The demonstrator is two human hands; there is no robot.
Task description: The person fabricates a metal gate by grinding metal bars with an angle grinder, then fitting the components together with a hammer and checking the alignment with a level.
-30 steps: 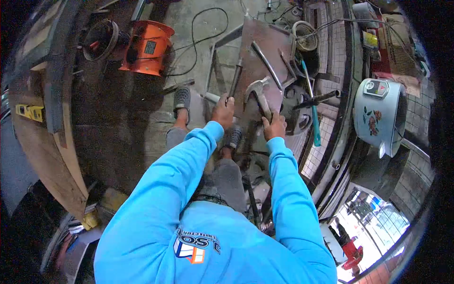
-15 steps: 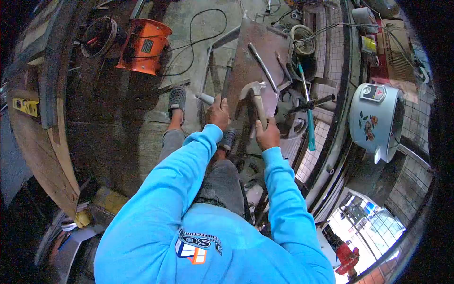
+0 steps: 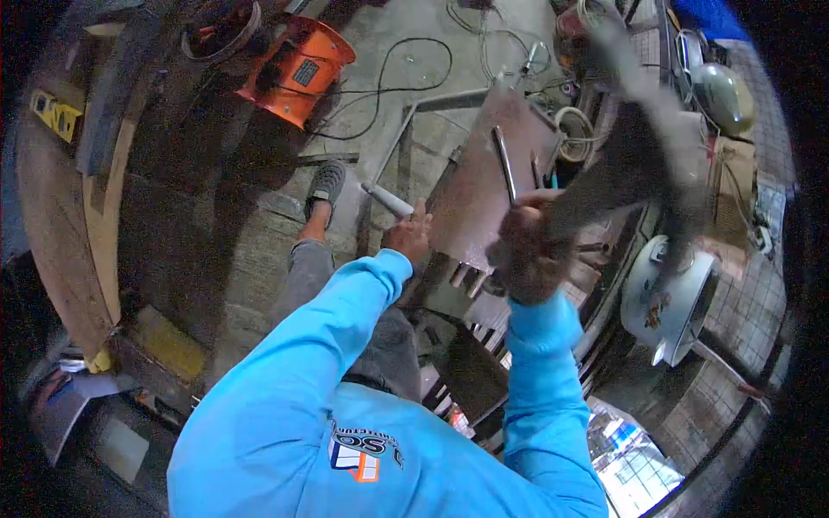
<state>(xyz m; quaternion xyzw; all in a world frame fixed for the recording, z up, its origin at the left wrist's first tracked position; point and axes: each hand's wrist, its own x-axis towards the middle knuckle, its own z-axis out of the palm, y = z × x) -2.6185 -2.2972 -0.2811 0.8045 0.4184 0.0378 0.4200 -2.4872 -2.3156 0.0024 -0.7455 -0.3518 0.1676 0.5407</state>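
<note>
My right hand [image 3: 531, 246] is closed around the handle of a hammer [image 3: 622, 173], raised close to the camera and smeared by motion. My left hand [image 3: 408, 237] is lower and further left, its fingers curled at the near end of a pale grey metal tube [image 3: 390, 200], one finger lying out along it. Just beyond both hands, a brown metal sheet [image 3: 484, 190] slopes away. A bare metal rod [image 3: 503, 164] rests on that sheet. The palm side of my left hand is hidden.
An orange drum-shaped blower [image 3: 302, 73] stands on the floor at upper left, its black cable [image 3: 380, 91] looping behind. A white flowered appliance [image 3: 661, 298] is at right. My sandalled foot [image 3: 326, 186] stands left of the tube. A yellow level [image 3: 56, 115] lies far left.
My right hand has lifted the hammer from over the metal sheet up toward the camera and to the right. The view has shifted; my left hand stays at the tube.
</note>
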